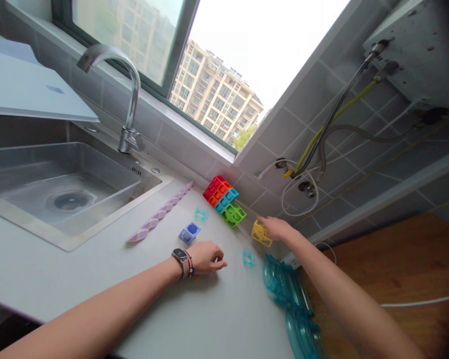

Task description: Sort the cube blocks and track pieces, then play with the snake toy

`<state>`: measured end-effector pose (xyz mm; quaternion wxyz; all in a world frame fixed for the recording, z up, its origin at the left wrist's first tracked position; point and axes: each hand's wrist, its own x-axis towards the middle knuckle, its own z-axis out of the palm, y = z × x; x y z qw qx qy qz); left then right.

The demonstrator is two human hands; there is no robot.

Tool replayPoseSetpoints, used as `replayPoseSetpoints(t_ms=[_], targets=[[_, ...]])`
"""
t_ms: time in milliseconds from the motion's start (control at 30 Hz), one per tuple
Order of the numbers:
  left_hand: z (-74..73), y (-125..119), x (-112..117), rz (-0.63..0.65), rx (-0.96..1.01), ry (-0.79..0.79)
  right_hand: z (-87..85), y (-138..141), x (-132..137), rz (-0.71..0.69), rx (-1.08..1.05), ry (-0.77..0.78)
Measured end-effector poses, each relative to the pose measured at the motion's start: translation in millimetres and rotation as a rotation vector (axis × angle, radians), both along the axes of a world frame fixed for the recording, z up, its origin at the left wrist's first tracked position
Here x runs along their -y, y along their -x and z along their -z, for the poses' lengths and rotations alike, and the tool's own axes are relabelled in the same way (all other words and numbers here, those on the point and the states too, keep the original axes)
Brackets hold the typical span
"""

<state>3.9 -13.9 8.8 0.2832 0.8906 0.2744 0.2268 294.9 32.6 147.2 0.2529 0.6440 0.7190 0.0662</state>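
Right hand [277,228] at yellow block [261,235], can't tell if gripping.
Left hand [205,257] half-curled, hold unclear; watch [179,253] face unreadable.

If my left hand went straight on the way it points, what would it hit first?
Your left hand would probably meet the small teal piece on the counter, though the hand's height is hard to judge.

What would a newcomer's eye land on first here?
Most likely the red, orange, blue and green blocks grouped beside the grey tiled wall. Next, the yellow block at the right hand, and the translucent teal pieces along the right edge of the white counter.
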Motion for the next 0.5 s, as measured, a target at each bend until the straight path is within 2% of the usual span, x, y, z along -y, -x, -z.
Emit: replayPoseSetpoints(t_ms=[100, 167, 233, 300, 400, 467, 500], targets=[[-0.5, -0.6, -0.8, -0.02, 0.075, 0.052, -14.1, -5.1, 25.6, -0.004, -0.09, -0.068], [-0.8, -1.3, -0.5, -0.031, 0.127, 0.082, -18.3, 0.9, 51.7, -0.035, -0.304, -0.163], [-2.2, -2.6, 1.7, -0.043, 0.206, 0.122, -14.5, 16.7, 84.7, -0.07, -0.608, -0.253], [-5.6, -4.5, 6.8, -0.026, 0.333, 0.204, -2.7, 40.7, 119.9, -0.076, -0.816, -0.254], [-14.6, -7.5, 20.0, 0.169, 0.472, 0.396, 18.6, 79.6, 164.9, -0.07, -1.001, -0.243], [-21.2, -6.8, 32.3, 0.292, 0.489, 0.524, 24.5, 95.4, 186.5, -0.092, -1.06, -0.27], [-24.1, -4.6, 39.5, 0.308, 0.497, 0.577, 23.7, 98.0, 195.9, -0.104, -1.067, -0.314]])
